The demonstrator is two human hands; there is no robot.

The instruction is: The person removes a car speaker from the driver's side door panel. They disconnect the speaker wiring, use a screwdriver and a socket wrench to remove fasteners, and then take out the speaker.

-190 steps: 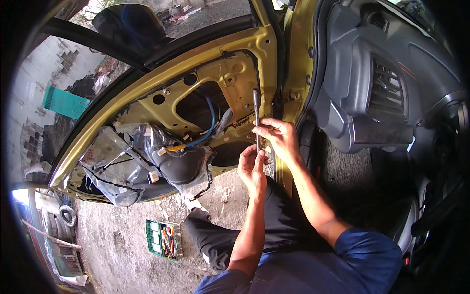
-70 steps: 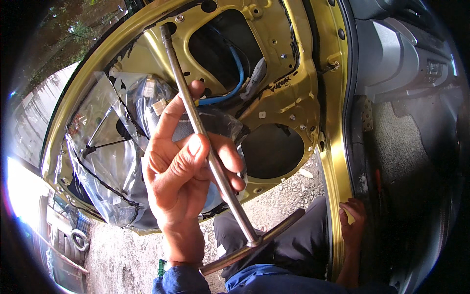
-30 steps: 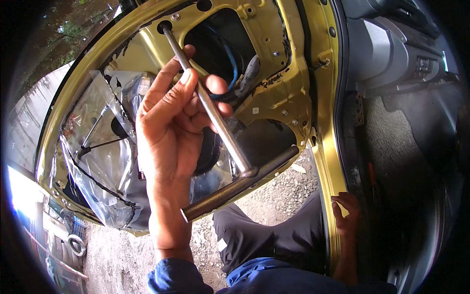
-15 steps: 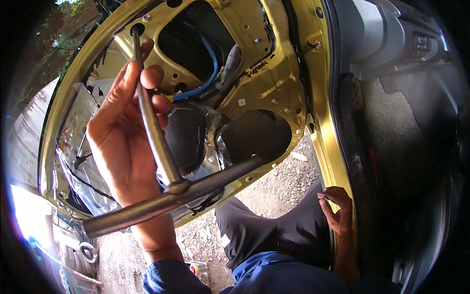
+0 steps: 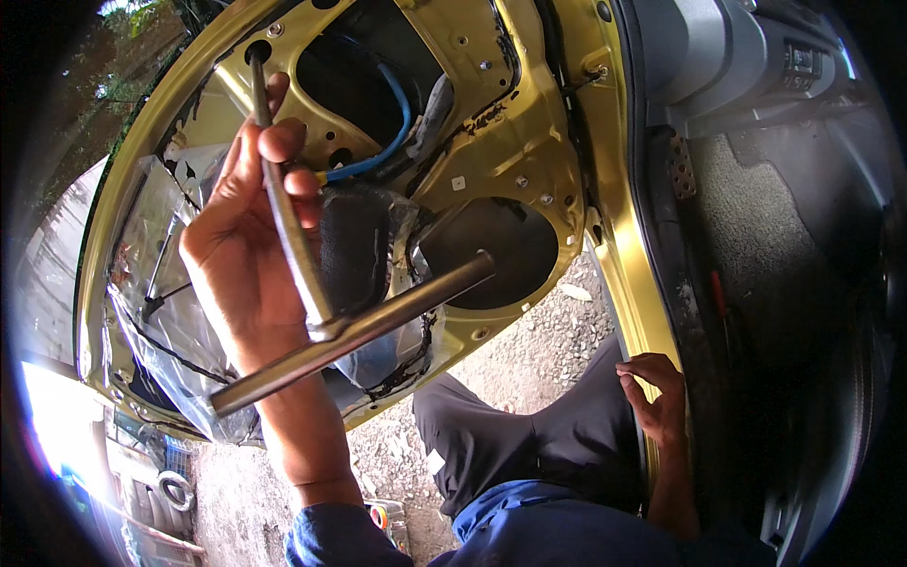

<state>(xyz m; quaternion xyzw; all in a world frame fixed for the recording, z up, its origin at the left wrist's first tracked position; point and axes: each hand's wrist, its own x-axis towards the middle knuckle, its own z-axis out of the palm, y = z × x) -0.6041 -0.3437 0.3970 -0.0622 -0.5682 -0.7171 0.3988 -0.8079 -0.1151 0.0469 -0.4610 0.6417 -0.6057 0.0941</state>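
My left hand [image 5: 250, 236] is closed around the shaft of a metal T-handle wrench [image 5: 288, 213]. The far end of the shaft goes into a round hole near the upper corner of a gold car door's inner frame [image 5: 472, 142]; its tip is hidden there. Nearer to me, the wrench's crossbar slants up to the right, past my wrist. Low on the right, beside the gold door sill [image 5: 628, 274], my right hand [image 5: 658, 397] has its thumb and forefinger curled together near my knee. Whatever they pinch, if anything, is too small to make out.
A blue cable [image 5: 387, 156] loops out of the door's large opening. Torn clear plastic sheeting [image 5: 175, 312] clings to the door's left part. The car's interior, with carpet [image 5: 756, 208], lies to the right. Gravel [image 5: 510, 378] and a small case [image 5: 387, 520] are below.
The wrench's crossbar has turned and its left end has swung up and to the right, in my left hand's hold. My right hand has hardly moved.
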